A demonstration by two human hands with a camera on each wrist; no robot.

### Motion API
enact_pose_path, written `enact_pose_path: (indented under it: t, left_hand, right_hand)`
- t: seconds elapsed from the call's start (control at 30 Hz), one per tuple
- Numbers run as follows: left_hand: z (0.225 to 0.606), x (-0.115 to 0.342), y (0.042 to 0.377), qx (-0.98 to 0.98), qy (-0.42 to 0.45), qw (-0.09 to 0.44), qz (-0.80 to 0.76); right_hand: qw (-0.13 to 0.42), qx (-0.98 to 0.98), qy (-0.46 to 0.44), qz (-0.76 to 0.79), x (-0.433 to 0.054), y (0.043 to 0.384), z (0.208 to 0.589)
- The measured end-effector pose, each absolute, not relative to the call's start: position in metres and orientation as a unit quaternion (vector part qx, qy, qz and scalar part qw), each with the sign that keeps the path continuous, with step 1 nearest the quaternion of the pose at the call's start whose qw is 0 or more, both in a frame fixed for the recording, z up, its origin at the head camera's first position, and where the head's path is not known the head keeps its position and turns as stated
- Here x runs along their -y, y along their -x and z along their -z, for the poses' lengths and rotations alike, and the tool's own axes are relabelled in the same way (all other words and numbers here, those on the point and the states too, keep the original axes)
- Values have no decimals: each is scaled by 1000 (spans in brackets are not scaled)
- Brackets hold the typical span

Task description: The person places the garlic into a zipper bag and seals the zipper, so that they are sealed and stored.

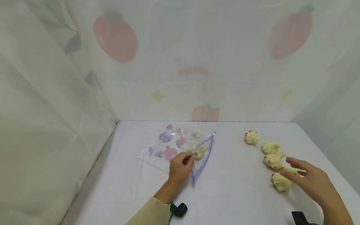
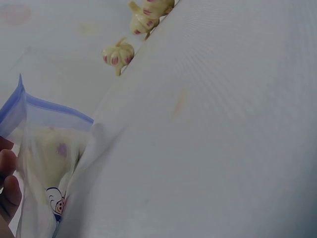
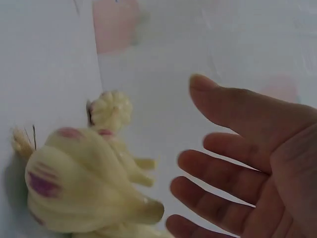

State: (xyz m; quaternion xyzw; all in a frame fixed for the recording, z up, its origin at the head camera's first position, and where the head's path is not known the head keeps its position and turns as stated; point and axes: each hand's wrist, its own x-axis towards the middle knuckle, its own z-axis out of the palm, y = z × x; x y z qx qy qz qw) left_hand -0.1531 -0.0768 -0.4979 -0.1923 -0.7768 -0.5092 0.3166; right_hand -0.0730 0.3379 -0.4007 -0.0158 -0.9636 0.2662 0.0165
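My left hand (image 1: 181, 167) pinches the purple zip edge of a clear printed zip bag (image 1: 170, 153), which lies on the table with its mouth parted towards the right. Inside, near the mouth, is one garlic bulb (image 1: 200, 152); the left wrist view shows it blurred through the plastic (image 2: 47, 153). On the right, several cream garlic bulbs with purple marks lie in a loose row. My right hand (image 1: 312, 178) hovers beside the nearest garlic bulb (image 1: 281, 182), its fingers spread and relaxed. In the right wrist view, a gap shows between the fingers (image 3: 218, 183) and a large garlic bulb (image 3: 84, 183).
The white table (image 1: 230, 193) ends at a back edge below a hanging cloth (image 1: 236, 78) with fruit prints. More cloth hangs at the left and right sides. One garlic bulb (image 1: 251, 137) lies farther back, apart from the row. A black wrist mount (image 1: 178, 209) sits at my left wrist.
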Motion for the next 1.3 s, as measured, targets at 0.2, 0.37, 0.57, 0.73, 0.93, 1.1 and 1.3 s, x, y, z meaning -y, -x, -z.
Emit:
enact_pose_path:
  t: [0.2,0.37,0.57,0.73,0.93,1.1,1.3]
  left_hand:
    - [496,77,152,780,190,317,506]
    - [497,77,152,782,188,312,506]
    - [496,76,151,781,187,316,505]
    - [494,76,151,781,187,320,503]
    - [496,76,153,779,192,323,502]
    - [497,76,153,780,189,319,504]
    - [496,76,153,781,190,321,501]
  right_hand:
    - [-32,966,2,-255,-350,71,413]
    - [-35,966,-8,-255,-352,71,423]
    - [-47,964,-13,-261,-347,74,431]
    - [-28,962,-16,-270,-340,76,435]
    - [10,949,-42,-314,-324,81,446]
    - [4,935,-34,-353,-312,88,455]
    - [-33,930,-3,-367,-303,91,458]
